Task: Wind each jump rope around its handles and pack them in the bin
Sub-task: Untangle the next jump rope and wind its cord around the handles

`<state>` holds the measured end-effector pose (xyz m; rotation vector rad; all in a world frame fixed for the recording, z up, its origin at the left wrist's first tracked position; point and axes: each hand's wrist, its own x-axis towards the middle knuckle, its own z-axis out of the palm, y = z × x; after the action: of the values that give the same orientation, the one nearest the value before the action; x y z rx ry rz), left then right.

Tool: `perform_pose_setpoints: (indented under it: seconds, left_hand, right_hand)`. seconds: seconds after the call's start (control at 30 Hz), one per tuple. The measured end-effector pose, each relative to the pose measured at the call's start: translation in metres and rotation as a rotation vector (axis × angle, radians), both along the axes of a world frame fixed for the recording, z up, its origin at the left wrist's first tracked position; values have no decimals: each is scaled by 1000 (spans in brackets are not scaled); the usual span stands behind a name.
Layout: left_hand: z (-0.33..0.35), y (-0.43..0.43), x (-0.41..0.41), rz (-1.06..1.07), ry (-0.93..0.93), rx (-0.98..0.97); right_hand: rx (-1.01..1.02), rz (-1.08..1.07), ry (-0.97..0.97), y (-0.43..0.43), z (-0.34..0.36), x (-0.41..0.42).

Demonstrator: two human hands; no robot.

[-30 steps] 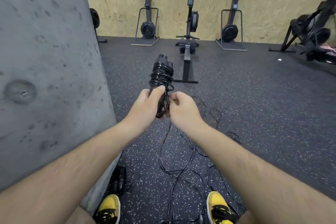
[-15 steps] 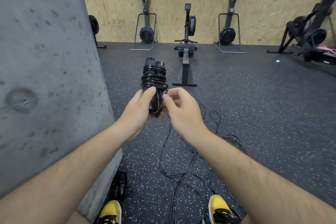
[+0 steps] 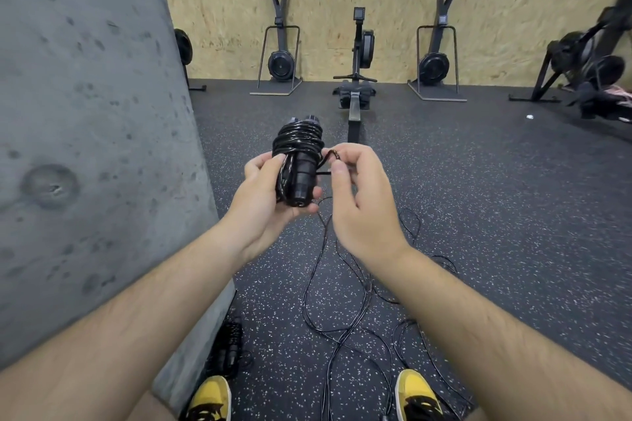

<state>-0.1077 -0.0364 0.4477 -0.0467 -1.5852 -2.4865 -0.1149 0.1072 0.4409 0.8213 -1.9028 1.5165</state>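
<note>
My left hand (image 3: 265, 202) grips a black jump rope (image 3: 298, 161) by its two handles, which lie side by side with cord coiled thickly round their upper half. My right hand (image 3: 362, 195) pinches the last loop of that cord (image 3: 333, 155) just right of the bundle. Loose black ropes (image 3: 342, 311) trail in tangles over the floor between my feet. Another wound black rope bundle (image 3: 229, 349) lies on the floor against the pillar base. No bin is in view.
A grey concrete pillar (image 3: 85, 147) fills the left side. My yellow shoes (image 3: 210, 398) stand at the bottom edge. A rowing machine (image 3: 355, 85) and two ski trainers (image 3: 280, 61) stand along the chipboard wall. Bikes (image 3: 588, 58) sit at far right on the speckled rubber floor (image 3: 496, 198).
The bundle has tilted so its handle ends face me. My right hand has drawn out from behind the bundle to its right side, now pinching the cord's end loop.
</note>
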Motion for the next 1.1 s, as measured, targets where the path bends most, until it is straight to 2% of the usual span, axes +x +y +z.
perform_pose_setpoints:
  seconds: [0.17, 0.27, 0.43, 0.57, 0.77, 0.9, 1.0, 1.1]
  left_hand:
    - [-2, 4, 5, -74, 39, -63]
    - [-4, 4, 6, -104, 57, -68]
    - [-5, 4, 6, -162, 84, -17]
    - [-7, 7, 4, -181, 81, 2]
    - [-7, 7, 4, -222, 55, 103]
    - [-9, 9, 4, -224, 79, 78]
    - [-13, 17, 5, -203, 82, 24]
    - [-15, 20, 5, -201, 77, 16]
  right_hand:
    - [277, 42, 166, 9, -3, -8]
    - [343, -10, 186, 9, -5, -10]
    - [230, -18, 250, 7, -9, -16]
    - [146, 1, 201, 8, -12, -22]
    - [169, -46, 222, 8, -9, -22]
    - [226, -190, 252, 7, -10, -21]
    - [203, -253, 179, 4, -8, -17]
    - [79, -275, -22, 3, -5, -13]
